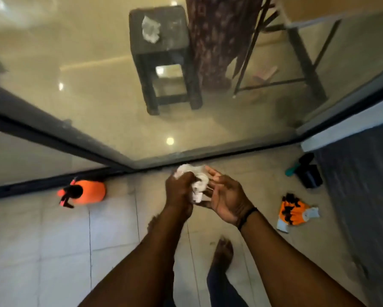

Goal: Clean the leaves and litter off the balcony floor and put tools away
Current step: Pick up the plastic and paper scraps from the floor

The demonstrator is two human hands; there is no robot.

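A crumpled white wad of tissue [198, 185] sat between the person's two hands, held up over the tiled balcony floor [64, 235], just short of the dark track of the sliding glass door [142, 120]. The left hand [180, 191] was clenched round the wad's near side, fingers curled into it. The right hand [226, 196] lay alongside with its palm turned up and fingers mostly straight, cupping the wad from the other side and touching it; a dark band circled that wrist.

Well out to the left of the left hand, an orange spray bottle [84, 192] with a black trigger lay on its side on the floor, close against the door track. To the right of the right hand and a little nearer the person, an orange, black and white glove [294, 210] lay flat on the tiles. Beyond it, further right and ahead, a black dustpan [310, 176] with a teal-handled brush [293, 169] stood beside a dark grey mat [363, 185]. Below the hands, a bare foot [222, 251] rested on the tiles.

Ahead of both hands, behind the glass, a dark stool [164, 56] carried another crumpled white wad [150, 28], with patterned cloth [217, 36] hanging just to its right.
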